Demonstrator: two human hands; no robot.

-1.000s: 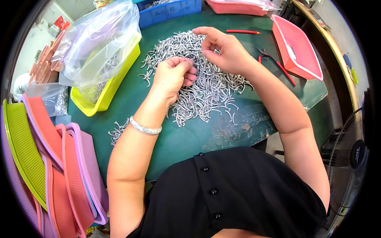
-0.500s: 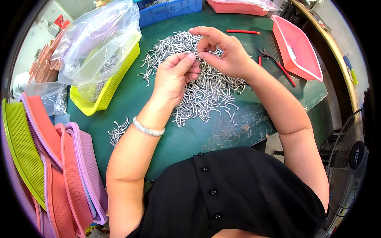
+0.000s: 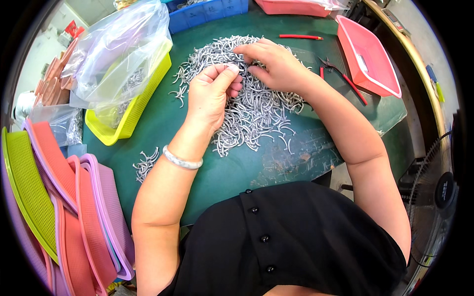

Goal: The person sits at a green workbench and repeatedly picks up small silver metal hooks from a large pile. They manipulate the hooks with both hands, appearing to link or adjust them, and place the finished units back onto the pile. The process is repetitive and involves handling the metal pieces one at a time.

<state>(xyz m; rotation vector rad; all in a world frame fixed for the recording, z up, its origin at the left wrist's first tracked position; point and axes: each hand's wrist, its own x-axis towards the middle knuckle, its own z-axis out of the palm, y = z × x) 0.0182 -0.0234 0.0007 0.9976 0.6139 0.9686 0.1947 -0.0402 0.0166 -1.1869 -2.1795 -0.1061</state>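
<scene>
Bearing writing; blue bin beyond metal pieces

It's a workshop here: scuffed green bench, heaped curved metal pieces, red-handled pliers, nested plastic baskets, a fan!

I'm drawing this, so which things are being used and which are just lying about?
Seemingly in use:
left hand
right hand
pile of curved metal pieces

Probably just lying about:
red-handled pliers
thin red stick
pink basket at right
stacked baskets
</scene>
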